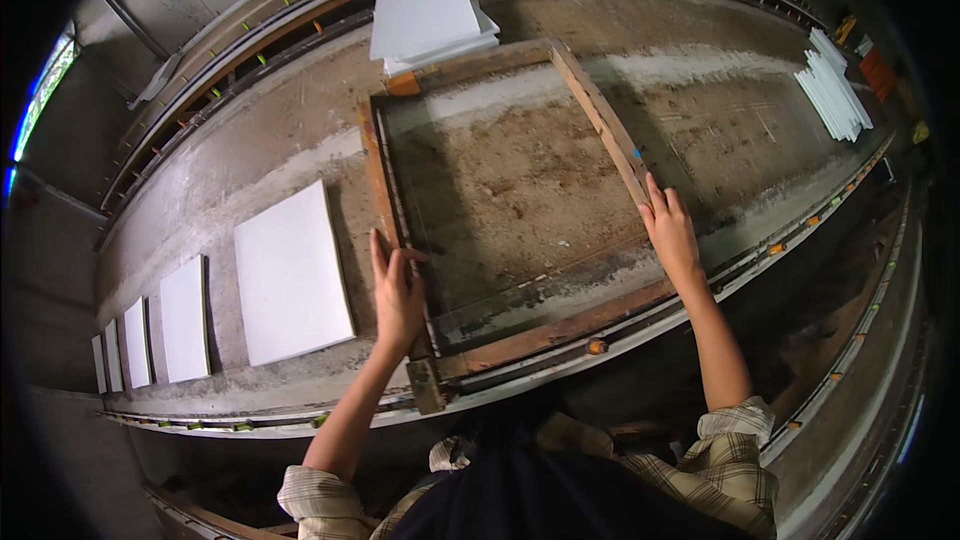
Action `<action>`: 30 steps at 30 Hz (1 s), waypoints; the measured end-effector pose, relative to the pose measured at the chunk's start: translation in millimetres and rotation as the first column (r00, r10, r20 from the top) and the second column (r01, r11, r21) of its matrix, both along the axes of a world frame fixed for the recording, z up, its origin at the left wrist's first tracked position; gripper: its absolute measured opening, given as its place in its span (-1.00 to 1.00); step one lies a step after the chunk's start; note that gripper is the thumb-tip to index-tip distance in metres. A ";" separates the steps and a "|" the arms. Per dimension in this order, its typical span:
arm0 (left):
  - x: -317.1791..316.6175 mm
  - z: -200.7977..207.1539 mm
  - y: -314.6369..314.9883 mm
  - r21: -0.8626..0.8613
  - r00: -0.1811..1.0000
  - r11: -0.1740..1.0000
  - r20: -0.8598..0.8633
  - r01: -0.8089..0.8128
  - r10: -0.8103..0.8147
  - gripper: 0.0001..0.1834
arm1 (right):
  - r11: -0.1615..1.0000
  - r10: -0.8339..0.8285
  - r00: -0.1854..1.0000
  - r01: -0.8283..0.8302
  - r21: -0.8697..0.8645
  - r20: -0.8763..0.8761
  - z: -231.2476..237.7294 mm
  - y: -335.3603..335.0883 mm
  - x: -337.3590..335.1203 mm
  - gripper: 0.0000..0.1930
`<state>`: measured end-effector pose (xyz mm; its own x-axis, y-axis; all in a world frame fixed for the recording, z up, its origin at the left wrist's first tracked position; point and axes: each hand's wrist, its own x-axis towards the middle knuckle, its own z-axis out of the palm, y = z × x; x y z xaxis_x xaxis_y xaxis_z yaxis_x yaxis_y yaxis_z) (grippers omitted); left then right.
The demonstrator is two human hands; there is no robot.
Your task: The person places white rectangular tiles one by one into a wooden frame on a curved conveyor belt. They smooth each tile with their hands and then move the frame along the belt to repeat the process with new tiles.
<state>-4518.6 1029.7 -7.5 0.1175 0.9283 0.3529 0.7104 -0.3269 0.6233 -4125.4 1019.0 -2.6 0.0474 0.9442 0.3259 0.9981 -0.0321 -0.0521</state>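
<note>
A large rectangular wooden frame point(602, 128) lies over the long stained table in front of me. The table surface shows through its middle; I cannot tell whether a sheer mesh is stretched across it. My left hand point(398, 302) grips the left rail near its lower end, with one finger stretched along the wood. On the right rail, my right hand point(671, 232) is closed, its fingers lying along the top. The near rail point(560, 330) runs beside the table's front edge. At the frame's near left corner hangs a small worn block point(425, 386).
White flat panels point(293, 278) lie in a row to the left. A stack of white sheets point(432, 25) sits beyond the frame, and another white pile point(834, 90) lies far right. Orange and green pegs line the table's edge rail point(597, 346). Parallel tables stand behind and nearer me.
</note>
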 end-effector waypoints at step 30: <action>437.7 49.1 -106.1 0.128 0.764 0.764 0.063 0.632 -0.642 -0.66 | 0.581 -0.425 0.645 0.732 0.354 -0.635 -19.1 -276.4 241.0 -0.79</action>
<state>-4080.9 923.7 41.5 0.6304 0.6137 0.4754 0.2550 -0.7421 0.6199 -3884.4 742.6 -21.8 0.7934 0.3026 0.5282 0.6087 -0.4066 -0.6813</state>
